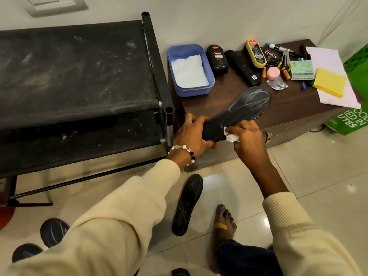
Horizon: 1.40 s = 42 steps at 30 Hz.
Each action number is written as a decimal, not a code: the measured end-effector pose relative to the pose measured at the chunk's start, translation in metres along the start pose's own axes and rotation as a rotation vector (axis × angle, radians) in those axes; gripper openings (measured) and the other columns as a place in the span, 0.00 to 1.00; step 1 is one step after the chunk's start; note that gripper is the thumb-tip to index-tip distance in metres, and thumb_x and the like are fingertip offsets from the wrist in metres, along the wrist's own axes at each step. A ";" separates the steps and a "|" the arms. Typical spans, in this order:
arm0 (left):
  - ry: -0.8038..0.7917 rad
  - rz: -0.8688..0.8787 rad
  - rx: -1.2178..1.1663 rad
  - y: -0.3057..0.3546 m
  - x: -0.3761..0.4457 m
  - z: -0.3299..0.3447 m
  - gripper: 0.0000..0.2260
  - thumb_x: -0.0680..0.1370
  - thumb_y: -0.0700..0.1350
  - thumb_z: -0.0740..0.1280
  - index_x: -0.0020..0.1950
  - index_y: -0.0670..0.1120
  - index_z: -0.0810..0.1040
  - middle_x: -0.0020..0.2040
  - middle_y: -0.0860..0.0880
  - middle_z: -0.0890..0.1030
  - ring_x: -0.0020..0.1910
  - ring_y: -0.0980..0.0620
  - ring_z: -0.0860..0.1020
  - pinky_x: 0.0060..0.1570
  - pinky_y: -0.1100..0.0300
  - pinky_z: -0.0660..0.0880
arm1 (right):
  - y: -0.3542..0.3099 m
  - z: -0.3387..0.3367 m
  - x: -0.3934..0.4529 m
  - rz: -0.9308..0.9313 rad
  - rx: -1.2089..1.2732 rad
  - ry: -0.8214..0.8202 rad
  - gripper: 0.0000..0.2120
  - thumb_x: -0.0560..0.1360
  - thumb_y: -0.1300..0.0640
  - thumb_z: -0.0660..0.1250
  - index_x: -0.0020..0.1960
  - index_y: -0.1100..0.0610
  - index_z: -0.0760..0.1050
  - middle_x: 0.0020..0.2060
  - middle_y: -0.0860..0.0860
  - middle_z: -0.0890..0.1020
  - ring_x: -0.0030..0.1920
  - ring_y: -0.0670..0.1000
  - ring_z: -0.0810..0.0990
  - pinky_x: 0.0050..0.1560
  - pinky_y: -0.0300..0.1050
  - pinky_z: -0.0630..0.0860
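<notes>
A black shoe insole (245,108) with pale smear marks lies slanted across the front edge of a dark wooden chest (288,108). My left hand (191,134) grips its heel end, fingers curled over the edge. My right hand (247,138) pinches a small white wad of tissue (291,137) against the insole near the heel. A second black insole (187,204) lies on the tiled floor below. A blue plastic tub (201,90) holding white tissue sits at the chest's back left.
A dusty black shoe rack (79,76) stands left of the chest. On the chest lie shoe polish bottles (217,59), a black brush, a yellow sponge (329,81), papers, pens and small jars. My bare foot (223,226) and dark shoes (53,232) are on the floor. A green bag (350,120) stands right.
</notes>
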<state>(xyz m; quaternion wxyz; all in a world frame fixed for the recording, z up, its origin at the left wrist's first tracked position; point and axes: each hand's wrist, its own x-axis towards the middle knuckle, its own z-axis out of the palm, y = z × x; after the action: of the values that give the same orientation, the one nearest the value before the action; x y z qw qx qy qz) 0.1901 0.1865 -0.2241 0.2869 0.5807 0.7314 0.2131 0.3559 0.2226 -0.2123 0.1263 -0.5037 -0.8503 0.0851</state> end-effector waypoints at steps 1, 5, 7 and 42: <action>0.001 0.000 0.001 0.000 0.000 0.000 0.34 0.67 0.52 0.78 0.70 0.52 0.68 0.62 0.48 0.66 0.58 0.45 0.73 0.57 0.49 0.77 | -0.002 0.001 0.001 0.021 -0.007 0.012 0.14 0.65 0.72 0.72 0.50 0.66 0.82 0.45 0.63 0.80 0.48 0.66 0.76 0.45 0.51 0.75; -0.002 0.008 -0.002 0.000 0.000 0.000 0.34 0.67 0.53 0.77 0.70 0.51 0.68 0.62 0.48 0.67 0.58 0.45 0.74 0.56 0.50 0.77 | -0.022 0.006 0.003 -0.187 -0.048 -0.113 0.15 0.60 0.70 0.76 0.47 0.66 0.82 0.43 0.62 0.80 0.44 0.64 0.77 0.40 0.50 0.75; -0.007 0.009 0.000 0.000 0.000 -0.001 0.34 0.68 0.52 0.77 0.70 0.51 0.68 0.63 0.47 0.67 0.58 0.45 0.74 0.56 0.50 0.76 | -0.020 0.005 0.006 -0.219 -0.069 -0.116 0.15 0.61 0.70 0.76 0.48 0.65 0.82 0.43 0.62 0.80 0.45 0.64 0.77 0.41 0.49 0.74; 0.033 -0.001 -0.054 -0.001 0.003 -0.001 0.33 0.63 0.51 0.80 0.65 0.47 0.71 0.60 0.49 0.70 0.56 0.47 0.75 0.54 0.50 0.76 | -0.024 0.015 0.034 -0.058 -0.036 -0.056 0.15 0.62 0.68 0.74 0.49 0.64 0.82 0.42 0.60 0.82 0.46 0.61 0.76 0.42 0.47 0.73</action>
<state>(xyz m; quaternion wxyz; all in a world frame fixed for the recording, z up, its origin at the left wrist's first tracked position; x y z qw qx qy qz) 0.1887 0.1888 -0.2248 0.2903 0.5687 0.7306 0.2420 0.3152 0.2408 -0.2160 0.0956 -0.4784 -0.8692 0.0802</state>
